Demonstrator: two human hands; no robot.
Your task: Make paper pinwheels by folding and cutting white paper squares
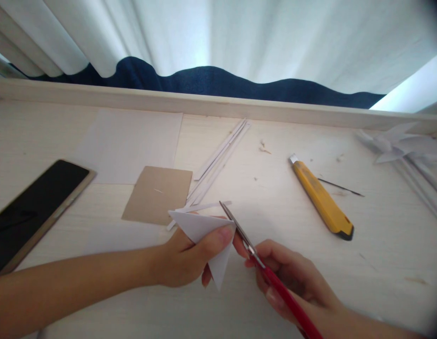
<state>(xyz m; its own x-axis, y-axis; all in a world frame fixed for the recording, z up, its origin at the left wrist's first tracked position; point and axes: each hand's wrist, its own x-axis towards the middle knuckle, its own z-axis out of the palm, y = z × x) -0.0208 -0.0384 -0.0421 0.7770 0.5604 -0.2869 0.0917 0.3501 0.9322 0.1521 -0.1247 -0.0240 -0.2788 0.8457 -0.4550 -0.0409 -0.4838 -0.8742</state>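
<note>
My left hand (190,256) pinches a folded white paper triangle (200,226), thumb pressed on top near its right corner. In my right hand (296,278) is a pair of scissors (274,278) with red handles, its metal blades reaching up to that corner of the paper. The blades look nearly closed; whether they bite into the paper I cannot tell. A thin paper strip (204,205) lies just behind the triangle. The left fingers under the paper are mostly hidden.
A brown card square (158,195), white sheet (133,141) and several paper strips (221,150) lie beyond my hands. At left is a phone (42,202). On the right are a yellow utility knife (320,197), a thin dark rod (341,187) and a paper pinwheel (398,146).
</note>
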